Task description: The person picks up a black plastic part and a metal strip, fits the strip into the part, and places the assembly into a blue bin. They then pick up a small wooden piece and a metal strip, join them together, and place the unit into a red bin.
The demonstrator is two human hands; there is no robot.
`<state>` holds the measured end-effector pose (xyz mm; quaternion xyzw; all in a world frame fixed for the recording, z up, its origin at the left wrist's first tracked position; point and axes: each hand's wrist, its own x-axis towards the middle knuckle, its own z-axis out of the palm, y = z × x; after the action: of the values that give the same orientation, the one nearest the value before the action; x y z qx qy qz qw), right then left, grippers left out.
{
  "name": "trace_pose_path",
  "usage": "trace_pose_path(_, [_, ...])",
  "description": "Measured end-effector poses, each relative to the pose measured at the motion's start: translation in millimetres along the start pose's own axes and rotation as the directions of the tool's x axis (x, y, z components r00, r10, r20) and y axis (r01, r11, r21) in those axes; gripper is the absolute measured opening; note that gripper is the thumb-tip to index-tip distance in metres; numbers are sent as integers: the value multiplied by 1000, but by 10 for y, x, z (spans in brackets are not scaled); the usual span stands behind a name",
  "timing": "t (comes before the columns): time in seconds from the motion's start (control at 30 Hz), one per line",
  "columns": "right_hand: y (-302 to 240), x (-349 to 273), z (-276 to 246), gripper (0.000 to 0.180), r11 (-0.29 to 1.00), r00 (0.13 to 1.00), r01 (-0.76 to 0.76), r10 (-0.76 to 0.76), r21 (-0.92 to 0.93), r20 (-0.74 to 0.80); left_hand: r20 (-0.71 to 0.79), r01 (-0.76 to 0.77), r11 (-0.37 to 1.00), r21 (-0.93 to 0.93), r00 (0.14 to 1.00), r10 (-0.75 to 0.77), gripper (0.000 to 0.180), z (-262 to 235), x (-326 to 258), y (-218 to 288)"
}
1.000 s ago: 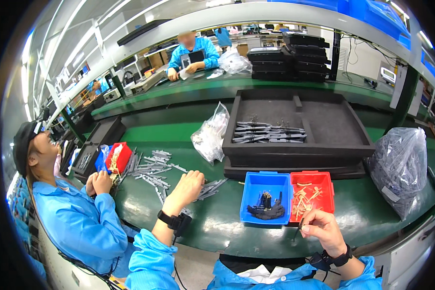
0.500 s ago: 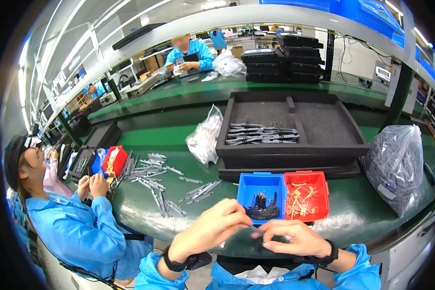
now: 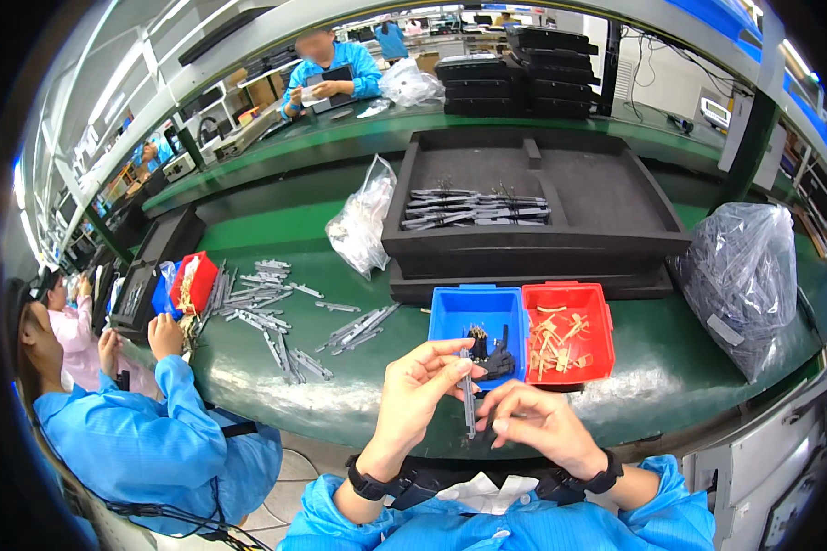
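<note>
My left hand (image 3: 412, 397) pinches a narrow grey plastic strip (image 3: 470, 411) near its top, holding it almost upright over the table's front edge. Close by the strip's lower end, my right hand (image 3: 547, 430) has its thumb and forefinger together. Something dark shows at those fingertips, too small to make out. Just beyond my hands, a blue bin (image 3: 443, 323) contains black parts with thin cables (image 3: 492, 354), partly covered by my left fingers. A red bin (image 3: 601, 321) beside it holds several tan pieces (image 3: 556, 342).
Loose grey strips (image 3: 265, 298) lie on the green table (image 3: 377, 376) to the left. Behind the bins stands a black foam tray (image 3: 616, 197) with stacked strips. A clear bag (image 3: 363, 220) and a large full bag (image 3: 742, 285) flank it. A co-worker (image 3: 138, 441) sits at left.
The strip has turned from slanting to nearly upright in my left hand. My right fingers have come off its middle toward the lower end. The whole view has shifted slightly.
</note>
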<state>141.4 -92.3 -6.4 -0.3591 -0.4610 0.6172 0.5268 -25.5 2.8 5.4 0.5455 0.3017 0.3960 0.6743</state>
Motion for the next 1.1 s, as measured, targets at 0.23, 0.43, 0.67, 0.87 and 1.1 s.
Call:
trace_pose_path(0.23, [-82, 8, -18, 7, 992, 987, -112, 118, 62, -112, 21, -10, 1000, -10, 1000, 10, 26, 117, -12, -76])
trace_pose_path(0.43, [-32, 17, -51, 8, 993, 989, -85, 93, 76, -115, 54, 7, 999, 42, 998, -10, 25, 150, -10, -112])
trace_pose_path(0.67, [-23, 39, -63, 8, 993, 987, -108, 113, 50, -114, 71, 20, 999, 51, 997, -23, 25, 140, -17, -136])
trace_pose_path(0.87, [-7, 51, -85, 6, 995, 991, -88, 92, 43, -98, 94, 29, 999, 37, 995, -33, 25, 134, -3, -127])
trace_pose_path(1.1, [-41, 57, -84, 7, 995, 991, -101, 102, 14, -92, 94, 36, 999, 31, 995, -39, 25, 143, -15, -107])
